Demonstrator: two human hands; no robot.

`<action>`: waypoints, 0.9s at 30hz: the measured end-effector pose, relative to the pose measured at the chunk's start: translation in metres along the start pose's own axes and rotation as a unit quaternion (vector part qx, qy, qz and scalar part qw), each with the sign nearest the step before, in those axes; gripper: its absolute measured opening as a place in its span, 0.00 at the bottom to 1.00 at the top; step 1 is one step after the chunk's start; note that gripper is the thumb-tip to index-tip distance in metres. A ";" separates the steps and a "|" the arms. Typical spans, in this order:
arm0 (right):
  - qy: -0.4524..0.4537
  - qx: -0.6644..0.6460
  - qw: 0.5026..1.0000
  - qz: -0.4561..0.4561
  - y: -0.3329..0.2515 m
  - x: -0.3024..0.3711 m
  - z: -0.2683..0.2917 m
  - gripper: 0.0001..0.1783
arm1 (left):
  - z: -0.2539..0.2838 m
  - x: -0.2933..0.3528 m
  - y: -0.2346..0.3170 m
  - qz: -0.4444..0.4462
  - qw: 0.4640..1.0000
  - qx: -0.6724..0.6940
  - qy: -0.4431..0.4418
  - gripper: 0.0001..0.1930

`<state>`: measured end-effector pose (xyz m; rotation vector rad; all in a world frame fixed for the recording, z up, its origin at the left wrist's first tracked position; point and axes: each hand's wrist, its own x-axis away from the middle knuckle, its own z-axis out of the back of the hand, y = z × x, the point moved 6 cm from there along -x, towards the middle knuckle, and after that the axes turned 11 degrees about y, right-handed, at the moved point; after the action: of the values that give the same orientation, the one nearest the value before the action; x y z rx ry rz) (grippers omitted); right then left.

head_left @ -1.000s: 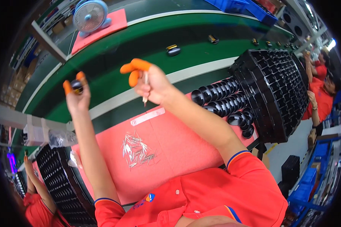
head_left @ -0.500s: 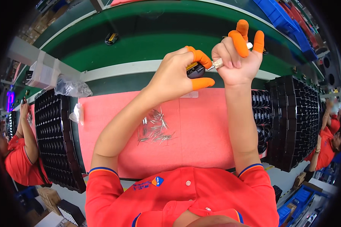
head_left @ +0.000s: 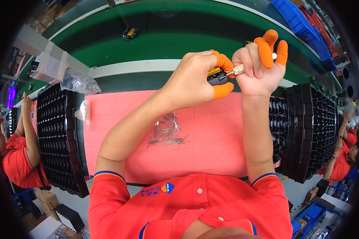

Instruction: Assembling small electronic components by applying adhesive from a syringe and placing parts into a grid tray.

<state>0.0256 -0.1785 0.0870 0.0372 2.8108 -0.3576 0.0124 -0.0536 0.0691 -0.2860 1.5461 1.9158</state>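
Note:
My left hand (head_left: 195,77) wears orange finger cots and is closed round a small black rounded device (head_left: 218,76) with a yellow label. My right hand (head_left: 261,71), also in orange cots, grips a thin hand tool (head_left: 238,70) with a white handle, pale wrapping near the front and a narrow metal tip. That tip points left and meets the device, or nearly so; the exact contact is too small to make out. Below my left forearm, many thin silvery pins (head_left: 169,131) lie scattered on a pink mat (head_left: 215,139).
Beyond the mat runs a green conveyor belt (head_left: 155,40) carrying another black and yellow device (head_left: 129,33). Stacked black trays stand at the left (head_left: 58,135) and right (head_left: 307,131). A clear plastic bag (head_left: 79,81) lies at the far left. Co-workers in red shirts (head_left: 20,165) are at both sides.
Both hands, with the device and the tool, appear slightly further right and lower. The view has shifted a little too. The device on the belt appears further right.

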 end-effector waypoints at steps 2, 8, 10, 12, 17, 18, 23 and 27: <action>-0.042 0.001 0.999 -0.010 0.002 0.001 -0.004 0.32 | 0.001 0.000 0.001 -0.019 1.000 -0.010 0.006 0.16; -0.083 0.102 0.991 0.033 0.011 0.013 -0.017 0.32 | 0.007 0.002 0.013 -0.060 0.998 -0.023 0.027 0.14; -0.103 0.100 0.989 0.029 0.012 0.015 -0.015 0.33 | 0.008 0.003 0.015 -0.071 0.997 -0.032 0.027 0.13; -0.123 0.096 0.988 0.025 0.012 0.015 -0.013 0.33 | 0.005 0.005 0.014 -0.060 0.997 -0.048 0.018 0.14; -0.061 -0.017 0.997 -0.048 0.012 0.008 -0.015 0.31 | 0.006 0.002 0.021 -0.105 0.994 -0.039 0.022 0.15; -0.041 -0.073 0.994 -0.076 0.012 0.006 -0.012 0.32 | 0.007 0.001 0.024 -0.118 0.993 -0.020 0.022 0.15; -0.027 -0.077 0.995 -0.054 0.006 0.013 -0.017 0.25 | 0.003 0.002 0.024 -0.061 0.997 0.037 -0.007 0.15; 0.033 -0.101 0.994 -0.034 0.006 0.014 -0.018 0.18 | 0.003 0.005 0.023 -0.009 0.998 0.055 -0.013 0.15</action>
<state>0.0075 -0.1686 0.0977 -0.0922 2.9036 -0.0864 -0.0049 -0.0514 0.0852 -0.2257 1.6210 1.8063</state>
